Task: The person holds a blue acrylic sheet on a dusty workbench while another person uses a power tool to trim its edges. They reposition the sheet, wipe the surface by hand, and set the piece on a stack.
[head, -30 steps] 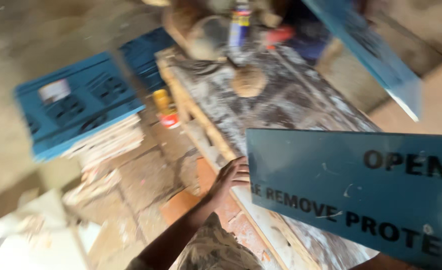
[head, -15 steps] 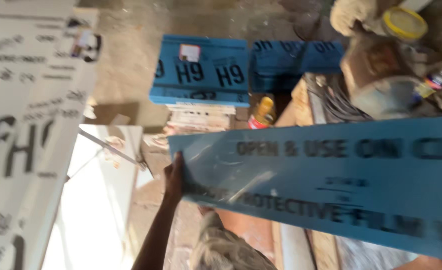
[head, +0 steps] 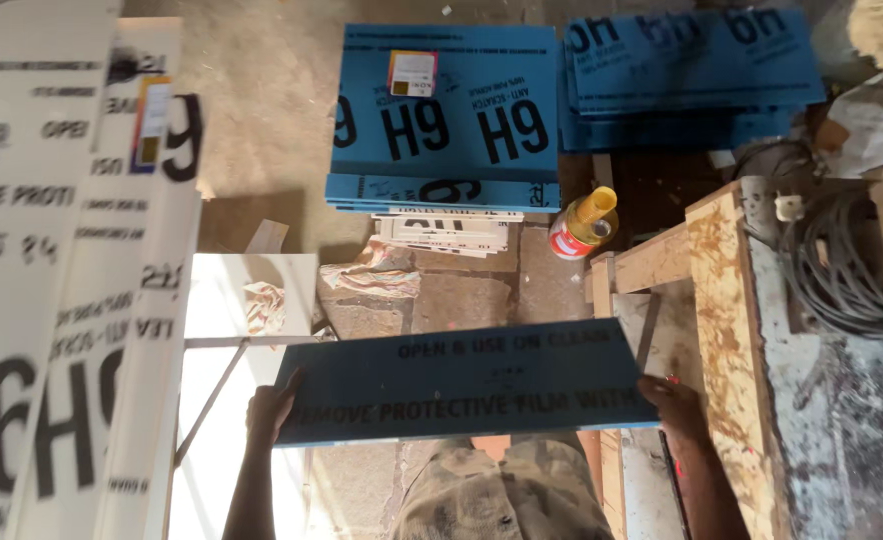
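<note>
a: where is the blue panel (head: 467,385) held?

b: it is held flat and roughly level, in front of the body, above the floor (head: 272,120). it is gripped at both short ends.

a: left hand (head: 270,410)?

b: it is clamped on the panel's left end. the thumb is seen on the top face and the fingers are wrapped under the edge, hidden from view.

a: right hand (head: 677,405)?

b: it is closed on the right end, with the palm laid over the corner and the fingertips hidden under the panel.

a: what is seen around it?

b: a workbench (head: 727,330) of raw chipboard is found just right of the right hand, with a coil of cable (head: 842,270) laid on it. a yellow-capped bottle (head: 584,225) is stood upright on the floor beyond the panel, near the bench corner. past it, two blue stacks (head: 442,120) are laid flat, side by side, the left one resting on a few white strips (head: 447,232). tall white sheets (head: 62,280) are leaned at the far left. a white board (head: 232,300) is laid on the floor below the left hand, with crumpled paper (head: 262,305) on it.

a: panel touching the bench?

b: contact cannot be told; its right end is seen just beside the bench edge.
</note>
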